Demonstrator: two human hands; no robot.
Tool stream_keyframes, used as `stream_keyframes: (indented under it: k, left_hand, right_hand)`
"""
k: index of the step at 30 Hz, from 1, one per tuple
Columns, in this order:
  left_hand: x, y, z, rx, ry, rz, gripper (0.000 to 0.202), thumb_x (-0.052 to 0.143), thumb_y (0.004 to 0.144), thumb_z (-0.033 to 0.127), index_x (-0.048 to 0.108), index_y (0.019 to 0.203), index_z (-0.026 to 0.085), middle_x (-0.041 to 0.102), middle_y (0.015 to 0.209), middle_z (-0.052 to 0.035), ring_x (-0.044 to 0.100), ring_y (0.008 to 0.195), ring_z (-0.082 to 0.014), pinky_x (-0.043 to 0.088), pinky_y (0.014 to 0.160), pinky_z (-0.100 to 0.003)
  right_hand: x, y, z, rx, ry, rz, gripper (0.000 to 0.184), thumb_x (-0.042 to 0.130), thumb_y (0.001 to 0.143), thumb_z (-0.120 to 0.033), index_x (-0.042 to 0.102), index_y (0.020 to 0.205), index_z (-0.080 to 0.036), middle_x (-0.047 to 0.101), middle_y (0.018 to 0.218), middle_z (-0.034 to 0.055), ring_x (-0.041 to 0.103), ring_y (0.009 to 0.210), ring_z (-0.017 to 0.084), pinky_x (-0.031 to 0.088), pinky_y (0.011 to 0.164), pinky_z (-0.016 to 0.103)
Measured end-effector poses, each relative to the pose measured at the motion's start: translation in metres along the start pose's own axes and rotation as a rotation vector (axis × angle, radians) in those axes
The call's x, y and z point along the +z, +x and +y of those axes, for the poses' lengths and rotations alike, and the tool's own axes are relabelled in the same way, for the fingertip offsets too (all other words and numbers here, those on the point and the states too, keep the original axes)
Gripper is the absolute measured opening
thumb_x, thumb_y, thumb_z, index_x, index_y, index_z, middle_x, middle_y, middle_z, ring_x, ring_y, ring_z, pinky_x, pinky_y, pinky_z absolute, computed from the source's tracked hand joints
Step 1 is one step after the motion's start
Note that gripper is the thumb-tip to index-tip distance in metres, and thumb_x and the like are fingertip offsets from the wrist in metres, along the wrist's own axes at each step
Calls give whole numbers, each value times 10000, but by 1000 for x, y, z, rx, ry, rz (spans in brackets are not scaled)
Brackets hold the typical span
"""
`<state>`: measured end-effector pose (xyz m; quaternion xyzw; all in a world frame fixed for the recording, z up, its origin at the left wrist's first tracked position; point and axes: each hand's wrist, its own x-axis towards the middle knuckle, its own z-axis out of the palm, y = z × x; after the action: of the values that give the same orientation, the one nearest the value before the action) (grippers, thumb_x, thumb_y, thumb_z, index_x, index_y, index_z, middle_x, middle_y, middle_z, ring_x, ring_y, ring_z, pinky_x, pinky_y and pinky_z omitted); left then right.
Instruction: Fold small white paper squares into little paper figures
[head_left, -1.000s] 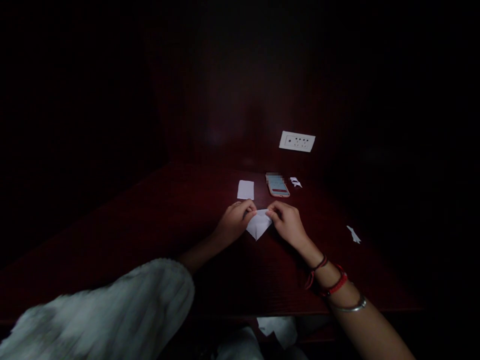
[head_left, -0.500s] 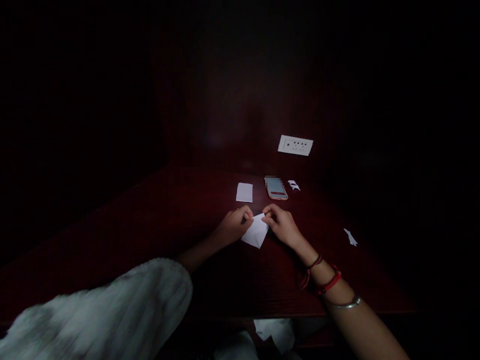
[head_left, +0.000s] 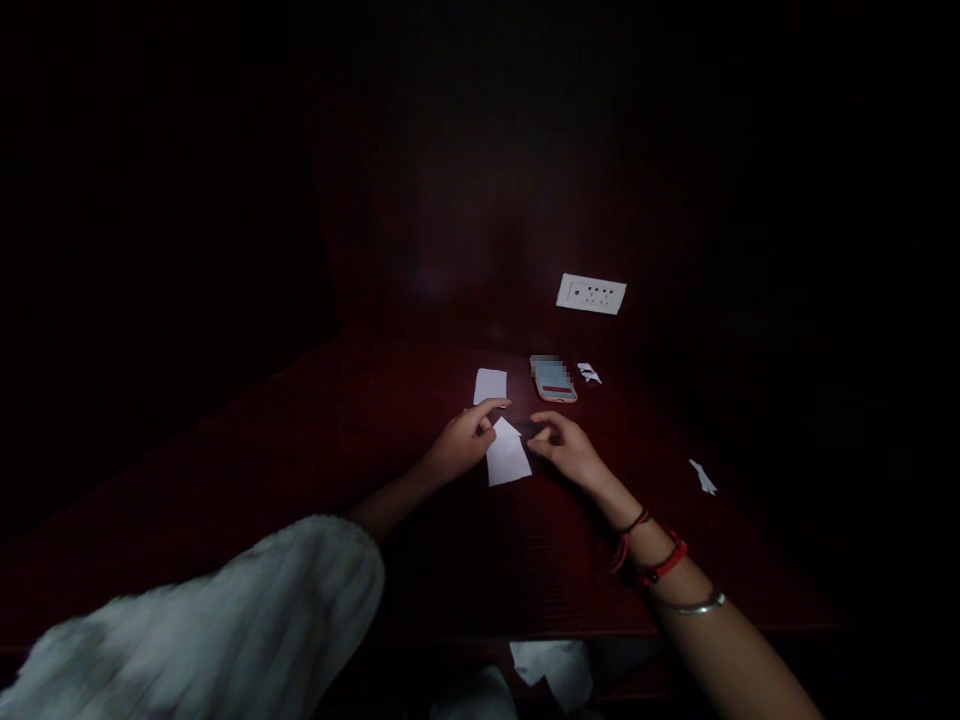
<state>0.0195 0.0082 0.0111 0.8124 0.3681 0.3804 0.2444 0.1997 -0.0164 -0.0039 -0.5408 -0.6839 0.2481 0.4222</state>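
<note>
A small white piece of paper (head_left: 508, 462), with a pointed folded top, is between my hands over the dark red table. My left hand (head_left: 461, 442) has its thumb and curled fingers at the paper's upper left edge, pinching it, while the index finger stretches out above. To the right of the paper, my right hand (head_left: 566, 450) is apart from it, thumb and index finger parted with nothing between them. Just beyond my left fingertips lies a white rectangular stack or sheet of paper (head_left: 490, 385), its near edge partly covered by that hand.
A phone (head_left: 553, 380) with a lit screen lies behind my right hand. White paper scraps (head_left: 589, 373) are beside it, and another scrap (head_left: 703, 477) lies farther right. A socket panel (head_left: 591, 294) is on the back wall. The dark table's (head_left: 600, 600) front edge runs below my forearms.
My right hand has let go of the paper and moved slightly away. The paper has turned, its point now facing away from me. My left index finger has stretched out.
</note>
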Motion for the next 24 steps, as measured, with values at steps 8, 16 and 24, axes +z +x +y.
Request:
stream_keyframes:
  k: [8, 16, 24]
  left_hand:
    - [0, 1, -3, -55, 72, 34, 239, 403, 664, 154, 476, 888, 195, 516, 646, 36, 487, 621, -103, 356, 579, -200]
    - [1, -4, -7, -159, 191, -173, 91, 418, 690, 255, 467, 703, 179, 518, 598, 37, 475, 558, -102, 327, 519, -207]
    - [4, -4, -2, 126, 395, -48, 147, 451, 697, 223, 471, 841, 199, 454, 890, -15, 412, 844, -158, 316, 761, -285]
  right_hand:
    - [2, -3, -7, 92, 141, -90, 421, 556, 607, -296, 464, 985, -136, 510, 581, -26, 467, 513, 80, 371, 494, 201]
    - [-10, 7, 5, 112, 143, 197, 407, 538, 583, -170, 468, 983, -146, 516, 588, -35, 466, 515, 72, 384, 520, 197]
    - [-7, 8, 13, 26, -18, -1, 491, 534, 598, -122, 430, 1077, -164, 583, 654, -12, 526, 601, 93, 410, 607, 220]
